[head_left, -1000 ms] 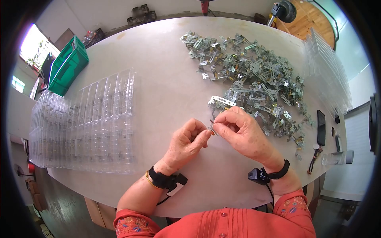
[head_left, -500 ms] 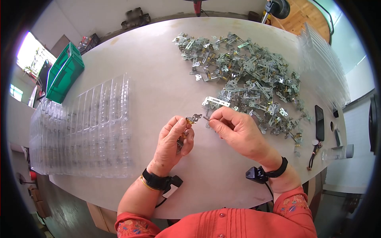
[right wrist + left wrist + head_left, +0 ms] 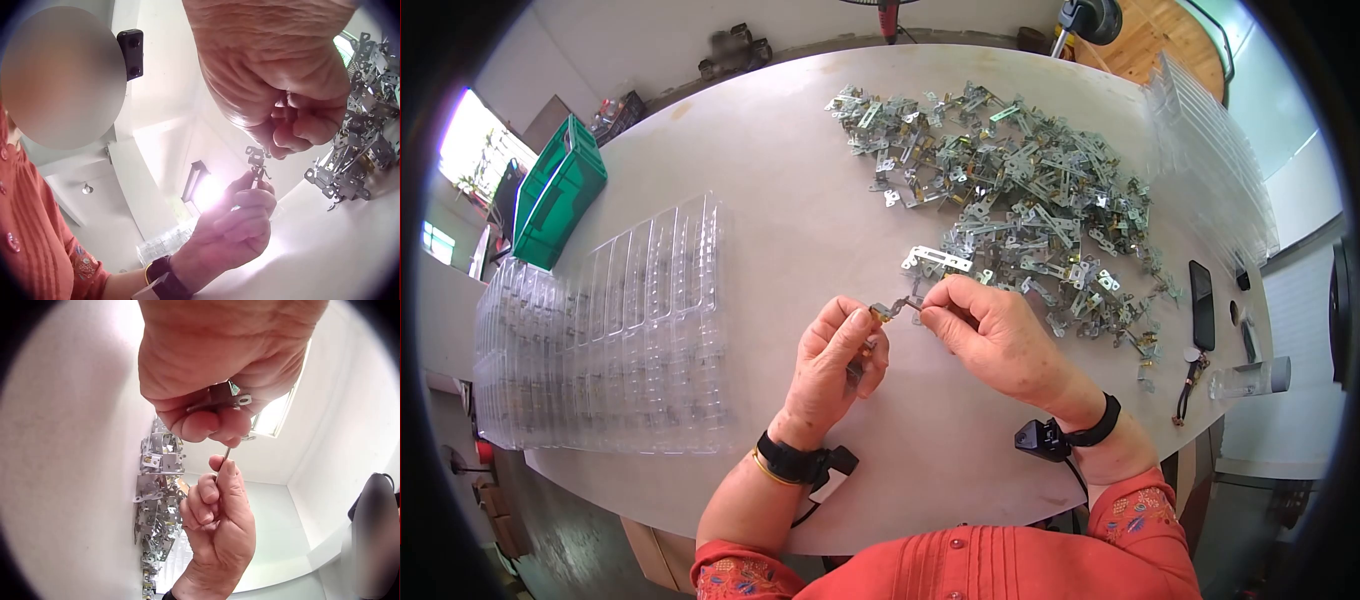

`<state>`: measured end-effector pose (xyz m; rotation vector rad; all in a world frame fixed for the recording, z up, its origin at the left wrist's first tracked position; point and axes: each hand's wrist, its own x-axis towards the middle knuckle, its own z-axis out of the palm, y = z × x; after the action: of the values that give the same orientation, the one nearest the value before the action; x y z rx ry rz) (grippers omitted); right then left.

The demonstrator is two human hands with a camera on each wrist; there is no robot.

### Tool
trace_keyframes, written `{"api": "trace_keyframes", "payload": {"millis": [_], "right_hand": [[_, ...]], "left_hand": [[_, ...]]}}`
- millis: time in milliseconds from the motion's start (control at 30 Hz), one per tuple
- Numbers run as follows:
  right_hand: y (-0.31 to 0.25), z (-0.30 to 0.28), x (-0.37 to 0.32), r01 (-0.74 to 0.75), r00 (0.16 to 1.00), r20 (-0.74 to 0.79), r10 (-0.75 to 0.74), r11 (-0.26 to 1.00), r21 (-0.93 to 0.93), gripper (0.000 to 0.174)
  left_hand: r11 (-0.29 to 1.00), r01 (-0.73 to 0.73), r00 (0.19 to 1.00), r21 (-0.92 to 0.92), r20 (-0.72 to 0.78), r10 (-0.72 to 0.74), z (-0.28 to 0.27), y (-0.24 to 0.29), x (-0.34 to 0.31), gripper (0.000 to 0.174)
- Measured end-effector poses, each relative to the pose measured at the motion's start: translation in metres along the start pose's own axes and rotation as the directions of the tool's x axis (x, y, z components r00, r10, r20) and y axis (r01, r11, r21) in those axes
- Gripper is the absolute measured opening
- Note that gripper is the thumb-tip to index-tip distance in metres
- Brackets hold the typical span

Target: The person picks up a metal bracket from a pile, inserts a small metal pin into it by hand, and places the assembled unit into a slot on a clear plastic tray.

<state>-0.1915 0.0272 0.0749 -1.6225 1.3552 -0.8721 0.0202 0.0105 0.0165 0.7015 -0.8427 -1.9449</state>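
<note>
In the head view my left hand [image 3: 828, 372] pinches a small silver metal bracket [image 3: 255, 156] between thumb and forefinger. Against the curled lower fingers of that hand lies another metal piece [image 3: 220, 395], partly hidden by the palm. My right hand [image 3: 1005, 338] faces it from the right, with thumb and forefinger closed on a thin dark rod [image 3: 229, 450]. The rod's tip reaches the bracket's upper end and overlaps it in the head view. Both hands are above the pale table, just in front of a heap of similar metal brackets [image 3: 1040, 195].
Clear plastic trays [image 3: 665, 300] stand stacked at the left, near a green crate [image 3: 560, 195]. More clear trays [image 3: 1210, 160] stand upright at the right edge. A phone [image 3: 1202, 305], a corded item [image 3: 1190, 385] and a clear bottle [image 3: 1245, 380] lie on the right.
The left hand has drawn back leftward and turned, showing the bracket above its fingertips. Over the last half second the rod in the right hand has come against the bracket.
</note>
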Motion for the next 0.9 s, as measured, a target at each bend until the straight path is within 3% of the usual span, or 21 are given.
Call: {"api": "trace_keyframes", "payload": {"millis": [400, 567, 700, 800, 900], "right_hand": [[0.003, -0.001, 0.002, -0.046, 0.998, 0.047, 0.044, 0.999, 0.027, 0.014], [0.001, -0.003, 0.001, 0.007, 0.999, 0.038, -0.006, 1.0, -0.024, 0.013], [-0.002, -0.004, 0.0, -0.015, 0.998, 0.056, 0.018, 0.999, -0.048, 0.013], [0.003, -0.004, 0.0, -0.043, 0.994, 0.1, 0.045, 0.999, -0.029, 0.008], [0.008, -0.001, 0.0, 0.014, 0.997, 0.078, -0.019, 0.998, 0.057, 0.012]], "left_hand": [[0.999, -0.008, 1.0, 0.039, 0.008, 0.008, -0.002, 0.001, 0.0, 0.02], [0.998, -0.016, 1.0, 0.055, 0.017, 0.015, -0.003, 0.002, 0.0, 0.021], [0.99, -0.015, 1.0, 0.142, 0.023, 0.011, 0.0, 0.003, -0.001, 0.02], [0.981, -0.008, 1.0, 0.193, 0.002, 0.008, 0.005, 0.005, -0.003, 0.017], [0.978, -0.007, 1.0, 0.208, -0.028, 0.013, 0.006, 0.001, -0.002, 0.018]]}}
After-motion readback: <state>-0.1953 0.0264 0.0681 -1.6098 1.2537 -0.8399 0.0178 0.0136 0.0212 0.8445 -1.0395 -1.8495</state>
